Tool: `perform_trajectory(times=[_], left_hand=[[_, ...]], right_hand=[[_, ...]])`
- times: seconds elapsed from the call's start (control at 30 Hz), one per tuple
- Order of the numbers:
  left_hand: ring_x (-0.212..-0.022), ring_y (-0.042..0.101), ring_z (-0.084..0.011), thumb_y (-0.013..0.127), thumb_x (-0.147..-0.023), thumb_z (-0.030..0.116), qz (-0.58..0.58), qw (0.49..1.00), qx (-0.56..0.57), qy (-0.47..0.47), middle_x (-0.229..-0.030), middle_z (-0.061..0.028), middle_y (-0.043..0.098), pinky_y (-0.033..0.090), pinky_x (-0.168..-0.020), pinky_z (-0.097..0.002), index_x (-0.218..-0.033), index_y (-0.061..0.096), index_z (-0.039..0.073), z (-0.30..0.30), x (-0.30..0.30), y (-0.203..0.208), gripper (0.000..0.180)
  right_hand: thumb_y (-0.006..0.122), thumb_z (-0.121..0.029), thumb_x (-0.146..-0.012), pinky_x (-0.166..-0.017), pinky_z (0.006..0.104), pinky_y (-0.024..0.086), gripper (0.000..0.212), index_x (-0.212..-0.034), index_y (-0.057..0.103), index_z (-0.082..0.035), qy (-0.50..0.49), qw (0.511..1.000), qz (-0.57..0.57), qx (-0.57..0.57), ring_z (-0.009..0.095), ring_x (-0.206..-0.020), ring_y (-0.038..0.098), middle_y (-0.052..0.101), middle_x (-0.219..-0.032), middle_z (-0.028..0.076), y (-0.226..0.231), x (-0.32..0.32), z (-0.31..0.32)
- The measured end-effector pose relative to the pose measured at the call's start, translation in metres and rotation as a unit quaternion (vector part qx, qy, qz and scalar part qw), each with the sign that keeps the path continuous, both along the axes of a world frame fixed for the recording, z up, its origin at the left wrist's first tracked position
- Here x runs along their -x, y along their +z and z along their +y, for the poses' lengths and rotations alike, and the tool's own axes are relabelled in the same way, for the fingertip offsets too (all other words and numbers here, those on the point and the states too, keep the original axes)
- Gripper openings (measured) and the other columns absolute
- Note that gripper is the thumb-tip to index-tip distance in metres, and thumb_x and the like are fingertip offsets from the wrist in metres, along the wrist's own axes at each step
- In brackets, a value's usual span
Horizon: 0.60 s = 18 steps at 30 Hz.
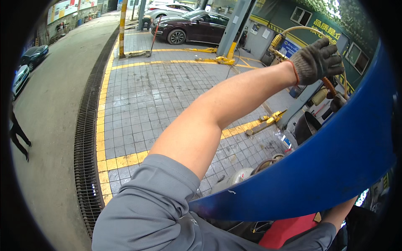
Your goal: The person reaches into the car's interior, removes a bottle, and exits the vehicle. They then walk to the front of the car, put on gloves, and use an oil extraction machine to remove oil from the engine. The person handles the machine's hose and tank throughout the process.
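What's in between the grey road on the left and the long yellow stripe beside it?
In the head view, a long dark grate runs between them.

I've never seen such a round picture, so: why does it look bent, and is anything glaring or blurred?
Head view: the fisheye lens bows the grate and leaves black corners; head view: bright light partly washes out the leaves at top right; head view: the gloved left hand looks fairly sharp.

On my feed, the grey tiled floor (159, 98), bordered at nine o'clock by a drain grate (88, 146), carries a dark car (199, 30) at twelve o'clock.
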<state>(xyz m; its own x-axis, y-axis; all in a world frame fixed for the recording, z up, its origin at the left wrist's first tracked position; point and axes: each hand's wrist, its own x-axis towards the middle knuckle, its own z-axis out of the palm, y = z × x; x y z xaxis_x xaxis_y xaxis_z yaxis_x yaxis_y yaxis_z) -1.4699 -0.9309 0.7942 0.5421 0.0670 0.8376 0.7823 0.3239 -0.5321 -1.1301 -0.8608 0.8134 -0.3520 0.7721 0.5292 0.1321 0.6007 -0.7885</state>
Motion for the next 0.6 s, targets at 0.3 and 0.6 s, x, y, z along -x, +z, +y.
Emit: perform_trajectory(times=[0.3,0.6], left_hand=[[-0.150,0.041,-0.0351,0.062,-0.096,0.054,0.115,0.968,0.061,-0.216,-0.148,-0.0108,0.057,0.024,-0.126,-0.0582,-0.150,0.058,0.017,0.016,-0.009,0.025,0.065],[-0.095,0.068,-0.0340,0.059,-0.095,0.028,0.014,0.984,0.100,-0.145,-0.098,-0.0131,0.073,0.052,-0.082,-0.0486,-0.107,0.076,0.011,0.076,0.039,0.042,0.027]], right_hand=[[0.061,-0.027,-0.104,-0.072,0.0257,0.057,0.034,-0.126,0.066,-0.003,-0.051,0.997,-0.055,0.006,0.015,-0.081,0.068,0.071,-0.101,0.009,-0.012,0.056,0.026],[0.060,-0.023,-0.102,-0.074,0.0266,0.058,0.035,-0.130,0.065,-0.001,-0.152,0.983,-0.102,-0.009,0.018,-0.083,0.069,0.071,-0.106,0.011,-0.004,0.049,-0.005]])
